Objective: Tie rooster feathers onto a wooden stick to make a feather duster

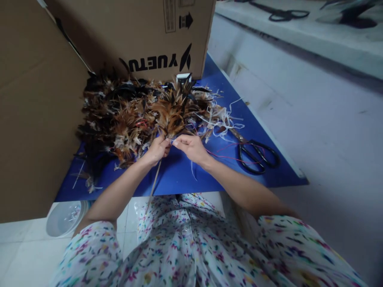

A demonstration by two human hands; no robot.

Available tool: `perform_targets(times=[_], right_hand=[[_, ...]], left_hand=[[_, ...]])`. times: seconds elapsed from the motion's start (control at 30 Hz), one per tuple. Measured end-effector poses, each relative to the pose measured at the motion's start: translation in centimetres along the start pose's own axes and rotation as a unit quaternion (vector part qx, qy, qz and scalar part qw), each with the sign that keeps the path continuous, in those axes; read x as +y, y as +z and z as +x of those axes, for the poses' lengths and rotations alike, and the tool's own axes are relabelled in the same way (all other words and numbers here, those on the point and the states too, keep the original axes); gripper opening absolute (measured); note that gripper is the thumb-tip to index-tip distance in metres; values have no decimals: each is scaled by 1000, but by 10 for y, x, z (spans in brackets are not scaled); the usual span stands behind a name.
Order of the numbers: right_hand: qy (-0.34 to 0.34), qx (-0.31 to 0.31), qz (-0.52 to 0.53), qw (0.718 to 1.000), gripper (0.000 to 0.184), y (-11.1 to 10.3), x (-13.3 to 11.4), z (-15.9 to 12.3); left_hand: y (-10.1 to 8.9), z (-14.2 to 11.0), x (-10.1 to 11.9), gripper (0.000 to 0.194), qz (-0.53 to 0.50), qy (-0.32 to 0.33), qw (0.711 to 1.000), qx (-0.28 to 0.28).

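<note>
My left hand (158, 150) is closed round a thin stick (154, 179), whose lower end sticks out past the table edge. Brown feathers (171, 113) fan out just above that hand, apparently at the top of the stick. Close beside it, my right hand (192, 148) pinches a thin white strip (171, 140) that runs between the two hands. A loose pale tail (193, 170) hangs below my right hand. A large pile of brown and black feathers (119, 107) lies behind and left of my hands.
Black-handled scissors (259, 155) lie on the blue table (176, 183) at right, with red thread (230, 156) across them and tangled white strips (223, 119) nearby. Cardboard boxes (143, 32) (32, 111) stand behind and left. A bucket (64, 219) sits on the floor. More scissors (287, 15) rest on a ledge.
</note>
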State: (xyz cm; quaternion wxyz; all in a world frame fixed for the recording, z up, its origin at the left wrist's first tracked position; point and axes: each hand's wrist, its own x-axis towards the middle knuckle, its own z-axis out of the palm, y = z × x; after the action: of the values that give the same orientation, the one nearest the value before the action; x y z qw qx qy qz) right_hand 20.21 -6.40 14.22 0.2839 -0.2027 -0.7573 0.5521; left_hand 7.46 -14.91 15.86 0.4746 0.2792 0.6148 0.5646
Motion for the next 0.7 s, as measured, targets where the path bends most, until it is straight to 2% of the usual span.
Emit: perform_targets(times=[0.17,0.37,0.5,0.7], right_hand=[[18,6,4,1000,27,-2,6,3],[21,8,16,1000,28,-3,11,5],[27,-2,23,999,30,-2,12,4],[22,2,28,999,30,-4,8,3]], left_hand=[[2,3,-2,20,-19,-26,999,-8],[-1,-2,7,8,-100,-80,992,-20],[-2,-4,9,13,-129,-60,990,-9],[-4,-7,3,11,-125,-18,991,-44]])
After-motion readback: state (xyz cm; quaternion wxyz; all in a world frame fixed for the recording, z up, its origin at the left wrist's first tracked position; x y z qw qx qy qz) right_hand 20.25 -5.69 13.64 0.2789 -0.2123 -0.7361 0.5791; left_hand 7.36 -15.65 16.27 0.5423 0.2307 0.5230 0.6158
